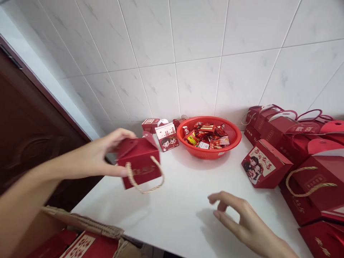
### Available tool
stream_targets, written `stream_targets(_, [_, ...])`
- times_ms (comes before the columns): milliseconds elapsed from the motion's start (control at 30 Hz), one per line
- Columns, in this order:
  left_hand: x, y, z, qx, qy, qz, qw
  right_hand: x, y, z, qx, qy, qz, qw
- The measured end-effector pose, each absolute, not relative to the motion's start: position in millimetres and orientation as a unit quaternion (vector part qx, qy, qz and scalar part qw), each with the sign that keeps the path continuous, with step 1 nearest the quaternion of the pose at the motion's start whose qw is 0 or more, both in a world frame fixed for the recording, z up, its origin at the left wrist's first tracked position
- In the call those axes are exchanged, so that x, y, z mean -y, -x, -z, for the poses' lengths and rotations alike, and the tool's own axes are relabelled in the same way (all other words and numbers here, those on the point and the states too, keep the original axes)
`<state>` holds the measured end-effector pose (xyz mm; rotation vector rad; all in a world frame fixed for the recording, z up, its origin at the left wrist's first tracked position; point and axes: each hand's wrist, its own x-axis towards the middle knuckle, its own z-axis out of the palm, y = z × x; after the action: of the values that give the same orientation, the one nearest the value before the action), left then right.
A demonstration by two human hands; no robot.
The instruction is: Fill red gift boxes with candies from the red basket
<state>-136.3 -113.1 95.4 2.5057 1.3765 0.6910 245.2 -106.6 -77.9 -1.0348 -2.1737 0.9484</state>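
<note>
My left hand [115, 154] grips a dark red gift box [143, 168] by its left side, above the white table [177, 200]. The box has a loop of gold rope hanging at its front and gold lettering, blurred by motion. Its top flaps come together in a peak. Over the right part of the table hovers my right hand [239, 218], fingers curved and apart, holding nothing. Beyond both hands, a red plastic basket [209, 154] holds several wrapped sweets [206, 136].
Several red gift boxes [279, 129] are stacked along the right side, one with cartoon figures [266, 165] tilted in front. Small boxes [168, 138] stand by the tiled wall [199, 86]. An open cardboard carton [94, 225] with red boxes inside sits at lower left, near a dark door [32, 118].
</note>
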Motion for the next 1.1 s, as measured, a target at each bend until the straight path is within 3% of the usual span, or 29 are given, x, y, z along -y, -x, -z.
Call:
stream_targets(233, [57.7, 48.8, -43.5, -0.414, -0.878, -0.211, 0.114, 58.1, -216.2, 22.1, 0.777, 0.353, -0.292, 0.431])
stream_targets(400, [44.3, 33.4, -20.8, -0.399, -0.884, -0.198, 0.139, 39.4, -198.8, 6.3, 0.752, 0.424, -0.261, 0.433])
stream_targets(567, [44.5, 44.6, 2.7, -0.383, -0.870, -0.235, 0.201, 17.7, -197.3, 19.5, 0.716, 0.415, -0.330, 0.456])
stream_targets(733, [40.8, 53.6, 17.5, -0.375, -0.833, -0.260, 0.311, -0.5, -195.3, 31.6, 0.717, 0.417, -0.382, 0.408])
stream_targets(933, [35.5, 50.8, 26.8, -0.448, -0.792, -0.250, 0.331, -12.3, -182.0, 35.9, 0.778, 0.398, -0.278, 0.399])
stream_targets(1100, [37.6, 51.5, 33.6, -0.465, -0.779, -0.201, 0.371, -12.2, -173.8, 31.8, 0.852, 0.394, -0.242, 0.245])
